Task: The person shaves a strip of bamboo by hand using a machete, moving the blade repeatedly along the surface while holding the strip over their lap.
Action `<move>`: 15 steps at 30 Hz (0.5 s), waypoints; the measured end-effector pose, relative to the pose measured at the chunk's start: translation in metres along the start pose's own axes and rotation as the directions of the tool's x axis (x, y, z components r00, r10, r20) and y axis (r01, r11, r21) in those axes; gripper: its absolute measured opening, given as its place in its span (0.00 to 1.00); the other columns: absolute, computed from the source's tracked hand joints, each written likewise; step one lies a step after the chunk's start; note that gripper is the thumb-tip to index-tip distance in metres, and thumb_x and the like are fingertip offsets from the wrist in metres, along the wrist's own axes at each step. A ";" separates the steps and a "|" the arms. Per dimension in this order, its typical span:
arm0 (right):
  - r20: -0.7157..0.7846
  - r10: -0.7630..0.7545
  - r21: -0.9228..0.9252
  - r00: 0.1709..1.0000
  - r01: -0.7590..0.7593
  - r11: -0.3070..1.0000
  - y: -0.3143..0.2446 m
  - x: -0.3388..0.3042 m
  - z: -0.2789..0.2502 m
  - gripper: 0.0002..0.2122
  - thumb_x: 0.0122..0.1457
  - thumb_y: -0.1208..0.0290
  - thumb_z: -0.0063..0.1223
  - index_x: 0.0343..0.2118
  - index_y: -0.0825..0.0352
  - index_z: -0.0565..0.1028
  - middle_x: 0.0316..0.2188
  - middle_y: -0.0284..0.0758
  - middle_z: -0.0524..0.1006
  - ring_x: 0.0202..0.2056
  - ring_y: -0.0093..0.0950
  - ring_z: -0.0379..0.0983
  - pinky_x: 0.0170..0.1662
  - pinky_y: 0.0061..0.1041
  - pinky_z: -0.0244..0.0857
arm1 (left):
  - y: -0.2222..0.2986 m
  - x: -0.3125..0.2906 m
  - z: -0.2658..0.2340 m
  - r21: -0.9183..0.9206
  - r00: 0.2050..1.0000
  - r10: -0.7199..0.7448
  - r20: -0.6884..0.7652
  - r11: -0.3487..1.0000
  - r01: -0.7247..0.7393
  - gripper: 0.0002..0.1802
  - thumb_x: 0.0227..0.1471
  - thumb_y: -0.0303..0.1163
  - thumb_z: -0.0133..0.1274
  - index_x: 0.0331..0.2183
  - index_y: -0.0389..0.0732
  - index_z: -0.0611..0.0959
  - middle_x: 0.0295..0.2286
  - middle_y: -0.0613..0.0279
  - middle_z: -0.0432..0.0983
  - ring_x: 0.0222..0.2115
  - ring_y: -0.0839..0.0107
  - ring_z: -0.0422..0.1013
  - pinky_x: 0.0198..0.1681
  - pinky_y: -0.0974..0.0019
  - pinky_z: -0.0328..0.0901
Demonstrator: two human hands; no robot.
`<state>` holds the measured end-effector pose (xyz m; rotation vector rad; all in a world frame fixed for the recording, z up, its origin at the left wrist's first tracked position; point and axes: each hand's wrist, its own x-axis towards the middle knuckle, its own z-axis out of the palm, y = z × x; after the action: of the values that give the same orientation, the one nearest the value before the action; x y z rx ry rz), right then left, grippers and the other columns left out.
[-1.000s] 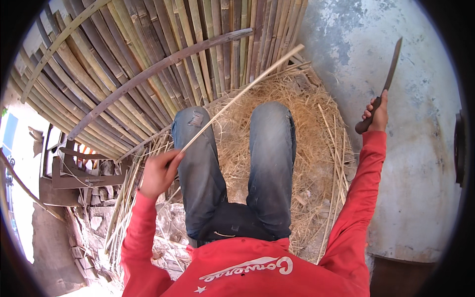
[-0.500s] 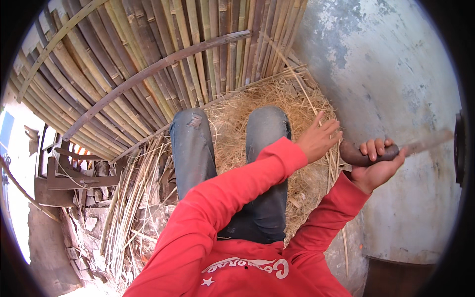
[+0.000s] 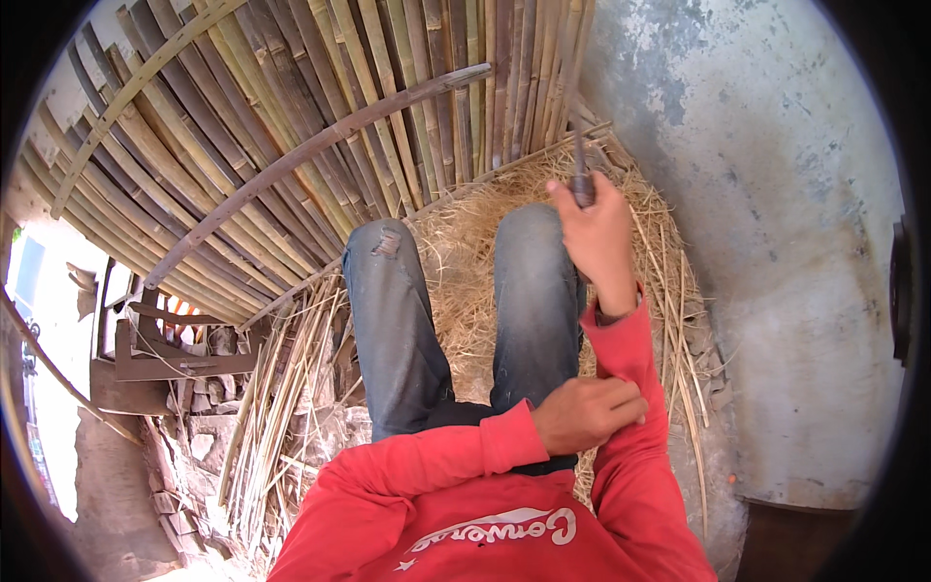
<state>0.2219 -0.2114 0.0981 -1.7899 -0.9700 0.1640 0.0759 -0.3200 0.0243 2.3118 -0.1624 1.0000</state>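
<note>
There are two hands, the left hand point(image 3: 585, 412) and the right hand point(image 3: 598, 238). There is one knife point(image 3: 580, 165), two legs in jeans point(image 3: 398, 330), and one long curved bamboo strip point(image 3: 320, 145).

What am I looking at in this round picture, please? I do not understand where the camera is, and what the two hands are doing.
The camera sits on a person's head and looks down, so you see the person's own body from above. Its wide lens makes the picture round and bends straight lines.

The red sleeves and the jeans belong to that person, who sits over a heap of straw. The right hand is stretched forward and grips a dark knife handle; the blade is hard to see against the bamboo. The left hand holds nothing; it touches the right sleeve near the elbow.

Behind the legs lies a panel of bamboo slats. On the right is a grey wall.
</note>
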 end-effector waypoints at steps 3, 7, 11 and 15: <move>0.116 -0.145 -0.371 0.983 0.178 0.911 -0.022 -0.004 0.022 0.13 0.60 0.63 0.62 0.35 0.68 0.73 0.24 0.43 0.80 0.27 0.40 0.80 0.31 0.41 0.72 | 0.008 -0.007 -0.002 -0.129 0.994 0.104 0.039 0.987 -0.099 0.09 0.53 0.31 0.59 0.37 0.42 0.79 0.30 0.63 0.70 0.29 0.65 0.75 0.28 0.62 0.71; 0.303 -0.249 -0.540 0.920 0.381 0.751 -0.030 -0.014 0.042 0.14 0.57 0.65 0.63 0.39 0.67 0.72 0.29 0.46 0.81 0.31 0.47 0.80 0.34 0.47 0.72 | -0.001 -0.038 -0.031 -0.269 0.981 -0.113 0.157 0.951 0.153 0.09 0.56 0.30 0.58 0.40 0.42 0.79 0.32 0.62 0.75 0.30 0.61 0.76 0.31 0.62 0.72; 0.361 -0.524 -0.585 0.772 0.625 0.517 0.004 -0.006 0.067 0.07 0.57 0.70 0.56 0.38 0.63 0.74 0.27 0.38 0.80 0.31 0.38 0.81 0.35 0.38 0.72 | -0.014 -0.079 -0.090 -0.165 0.923 -0.312 0.223 0.922 0.351 0.10 0.57 0.30 0.61 0.41 0.41 0.82 0.39 0.59 0.80 0.32 0.61 0.79 0.33 0.62 0.73; 0.379 -0.647 -0.607 0.662 0.705 0.366 0.022 -0.003 0.083 0.07 0.55 0.71 0.54 0.37 0.61 0.76 0.26 0.35 0.79 0.30 0.34 0.79 0.36 0.32 0.70 | -0.020 -0.077 -0.124 -0.001 0.843 -0.512 -0.164 0.855 0.519 0.15 0.50 0.28 0.67 0.42 0.39 0.85 0.40 0.55 0.81 0.32 0.61 0.78 0.34 0.63 0.73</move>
<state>0.1881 -0.1556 0.0420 -1.8630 -1.9666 -0.8188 -0.0490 -0.2421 0.0266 2.1218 0.5309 0.8977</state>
